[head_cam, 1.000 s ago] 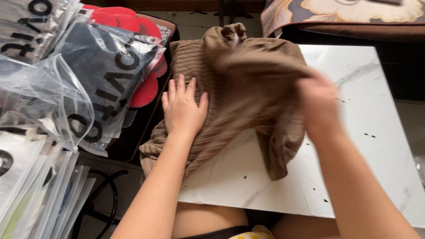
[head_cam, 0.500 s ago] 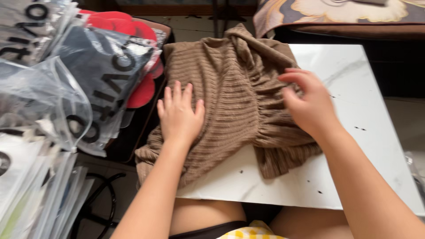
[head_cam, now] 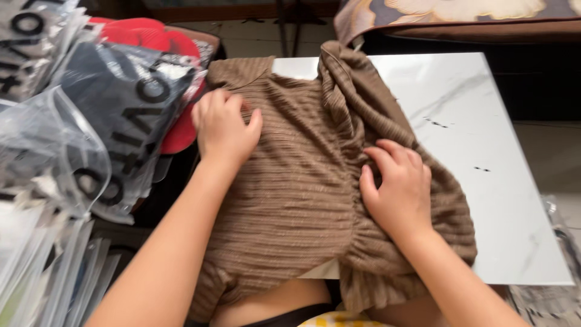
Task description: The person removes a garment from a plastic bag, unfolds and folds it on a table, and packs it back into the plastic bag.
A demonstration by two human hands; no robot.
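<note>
Brown ribbed garment [head_cam: 290,181] lies on white marble-patterned table [head_cam: 484,121].

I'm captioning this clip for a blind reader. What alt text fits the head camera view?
Two bare hands press flat on a brown ribbed knit garment spread over a white marble-look tabletop: the left hand near its upper left edge, the right hand on bunched fabric at its right. Garments packed in clear plastic bags are piled to the left.

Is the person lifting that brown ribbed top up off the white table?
No: the brown ribbed top lies on the white table, with the left hand and right hand pressed on it.
</note>
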